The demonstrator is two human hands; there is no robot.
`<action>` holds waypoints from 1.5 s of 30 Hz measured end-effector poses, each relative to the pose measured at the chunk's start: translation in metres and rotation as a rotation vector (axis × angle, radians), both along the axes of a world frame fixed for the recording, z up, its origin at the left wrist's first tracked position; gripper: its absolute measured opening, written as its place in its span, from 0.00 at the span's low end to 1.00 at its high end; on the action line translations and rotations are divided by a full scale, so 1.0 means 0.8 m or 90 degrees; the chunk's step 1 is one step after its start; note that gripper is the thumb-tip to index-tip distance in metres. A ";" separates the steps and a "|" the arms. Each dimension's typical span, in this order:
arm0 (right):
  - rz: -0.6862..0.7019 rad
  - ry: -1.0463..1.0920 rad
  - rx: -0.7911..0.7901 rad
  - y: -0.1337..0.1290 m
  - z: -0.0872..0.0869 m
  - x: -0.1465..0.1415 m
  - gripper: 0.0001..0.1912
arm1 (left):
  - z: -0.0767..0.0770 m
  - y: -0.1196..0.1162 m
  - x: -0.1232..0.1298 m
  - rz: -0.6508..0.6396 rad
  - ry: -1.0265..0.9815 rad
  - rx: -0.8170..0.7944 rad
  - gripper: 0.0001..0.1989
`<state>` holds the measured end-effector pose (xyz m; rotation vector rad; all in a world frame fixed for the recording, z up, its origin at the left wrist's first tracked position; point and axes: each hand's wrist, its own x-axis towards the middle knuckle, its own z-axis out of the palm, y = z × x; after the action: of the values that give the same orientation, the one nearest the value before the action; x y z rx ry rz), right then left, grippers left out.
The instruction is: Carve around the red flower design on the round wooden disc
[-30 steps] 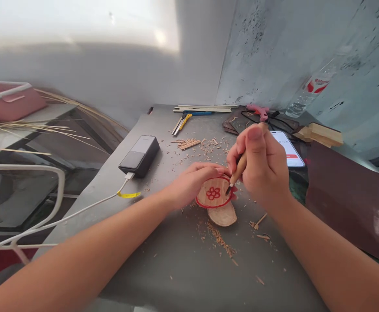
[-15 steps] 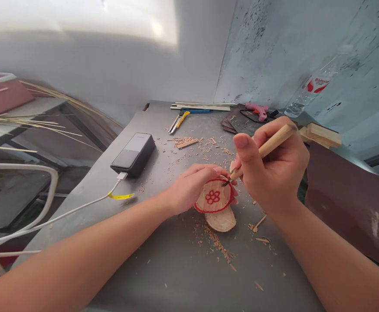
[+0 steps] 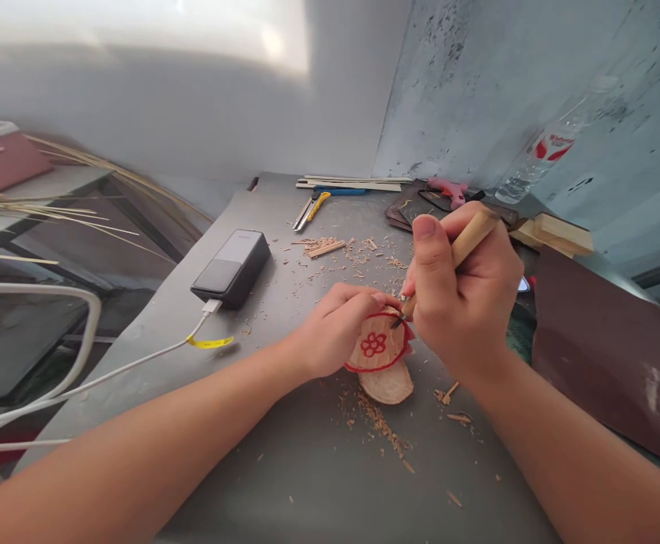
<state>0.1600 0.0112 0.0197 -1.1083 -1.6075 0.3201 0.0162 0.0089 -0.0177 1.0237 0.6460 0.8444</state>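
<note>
My left hand (image 3: 338, 329) grips an oval wooden disc (image 3: 390, 353) by its left and far edges. Red paint or ink lines its rim, and a red flower is drawn in the middle. My right hand (image 3: 466, 291) is closed around the wooden handle of a carving tool (image 3: 466, 245). Its dark metal tip touches the disc's face near the upper right rim. Under the disc, a second pale wooden slice (image 3: 390, 384) lies on the table, partly covered. Wood crumbs (image 3: 380, 423) are scattered just in front of it.
A black power bank (image 3: 233, 268) with a white cable sits left on the grey table (image 3: 285, 468). Behind lie a yellow-and-black cutter (image 3: 311, 210), wood shavings (image 3: 327, 248) and thin strips. A pink glue gun (image 3: 448, 191), a water bottle (image 3: 539, 162) and wooden blocks (image 3: 562, 234) stand back right.
My right hand and the carving tool have shifted slightly left and down, the tip moving a little across the disc. The disc is tilted slightly differently in my left hand.
</note>
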 end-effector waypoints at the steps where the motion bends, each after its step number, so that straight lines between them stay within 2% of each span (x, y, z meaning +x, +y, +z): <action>1: 0.007 -0.003 -0.014 0.001 -0.002 -0.002 0.17 | -0.001 0.000 0.000 0.004 0.010 0.022 0.15; 7: 0.089 -0.082 -0.079 -0.002 -0.012 -0.006 0.20 | -0.009 0.004 -0.004 0.034 0.046 0.078 0.15; 10: 0.118 -0.063 -0.088 -0.006 -0.013 -0.002 0.18 | -0.008 0.003 -0.005 0.020 0.044 0.085 0.15; 16: 0.064 0.058 -0.037 -0.007 -0.008 0.004 0.17 | 0.000 0.000 -0.003 0.021 0.042 0.035 0.14; 19: 0.056 0.045 -0.017 -0.009 -0.007 0.004 0.17 | -0.002 0.000 -0.002 0.013 0.018 0.018 0.14; 22: 0.052 -0.003 0.000 -0.009 -0.009 0.003 0.17 | -0.004 0.001 -0.003 0.004 0.016 0.049 0.17; 28: 0.079 -0.039 -0.076 -0.007 -0.017 -0.002 0.17 | -0.007 0.002 -0.006 0.037 0.057 0.087 0.15; 34: 0.085 -0.061 -0.103 -0.007 -0.022 -0.002 0.16 | -0.012 0.005 -0.007 0.042 0.064 0.088 0.14; 41: 0.168 0.067 -0.168 0.000 -0.026 0.005 0.17 | -0.008 0.004 -0.003 0.028 0.051 0.077 0.15; 45: 0.142 0.118 -0.139 -0.001 -0.018 0.008 0.17 | 0.002 0.002 -0.004 0.025 0.072 0.044 0.14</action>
<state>0.1668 0.0103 0.0055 -1.0289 -1.5568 0.7399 0.0131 0.0102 -0.0165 1.1301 0.7392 0.8514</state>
